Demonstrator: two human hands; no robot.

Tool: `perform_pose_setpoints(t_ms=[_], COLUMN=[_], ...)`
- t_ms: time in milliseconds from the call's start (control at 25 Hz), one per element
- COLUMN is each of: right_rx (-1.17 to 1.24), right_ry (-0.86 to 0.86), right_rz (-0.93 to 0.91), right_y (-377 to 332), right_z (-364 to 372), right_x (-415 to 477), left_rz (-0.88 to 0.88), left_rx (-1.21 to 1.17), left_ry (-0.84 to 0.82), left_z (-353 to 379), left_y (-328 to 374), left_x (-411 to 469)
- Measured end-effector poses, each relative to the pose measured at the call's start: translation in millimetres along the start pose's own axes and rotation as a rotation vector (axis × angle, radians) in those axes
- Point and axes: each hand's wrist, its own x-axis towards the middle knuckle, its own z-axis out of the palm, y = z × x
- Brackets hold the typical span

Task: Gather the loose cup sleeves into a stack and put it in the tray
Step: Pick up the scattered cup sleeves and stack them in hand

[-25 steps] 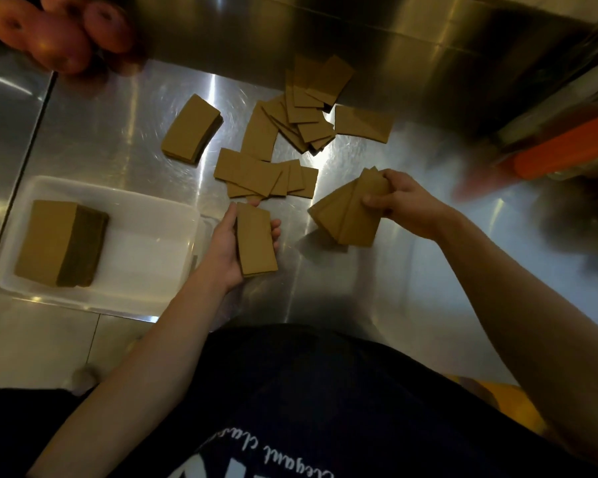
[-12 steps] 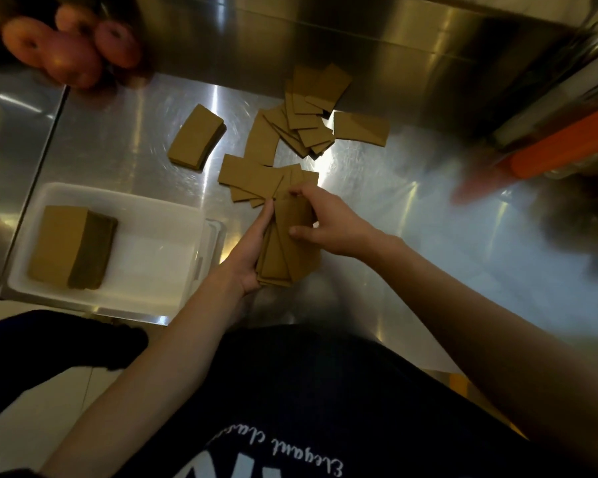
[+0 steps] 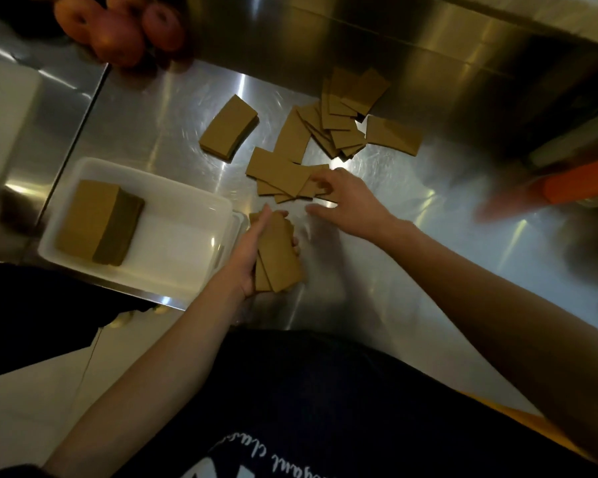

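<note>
My left hand (image 3: 252,251) holds a fanned bundle of brown cup sleeves (image 3: 279,257) just right of the white tray (image 3: 173,257). A tall stack of sleeves (image 3: 97,220) lies inside the tray at its left. My right hand (image 3: 347,201), fingers spread, reaches over the near loose sleeves (image 3: 283,175) and touches their right edge. More loose sleeves (image 3: 346,115) are scattered further back, and a small neat stack (image 3: 228,127) lies on the steel counter to their left.
Red apples (image 3: 118,25) sit at the back left. An orange object (image 3: 577,182) lies at the right, blurred. A steel wall rises behind the counter (image 3: 394,270). A white block (image 3: 4,108) stands at the far left.
My right hand let go of the bundle it had laid into my left hand and moved back up to the near loose sleeves. My left hand keeps the combined bundle.
</note>
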Motion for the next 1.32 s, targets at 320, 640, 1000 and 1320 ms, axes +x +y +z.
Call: perform_pose_setpoints(t_ms=[320, 640, 1000, 1320], right_rx=[-0.338, -0.534, -0.488, 0.050], right_ry=[-0.087, -0.104, -0.160, -0.089], right_rz=[0.114, 0.119, 0.203, 0.429], right_y=[-8.7, -1.3, 36.9, 61.6], right_z=[16.8, 29.7, 23.6, 23.7], right_x=[86.9, 91.9, 52.0, 18.2], left_rz=[0.019, 0.009, -0.009, 0.000], left_rx=[-0.097, -0.161, -0.171, -0.114], left_ry=[0.114, 0.151, 0.168, 0.145], left_z=[-8.3, -14.7, -17.4, -17.3], left_y=[1.0, 4.7, 5.9, 3.7], left_x=[-11.4, -12.5, -7.9, -6.2])
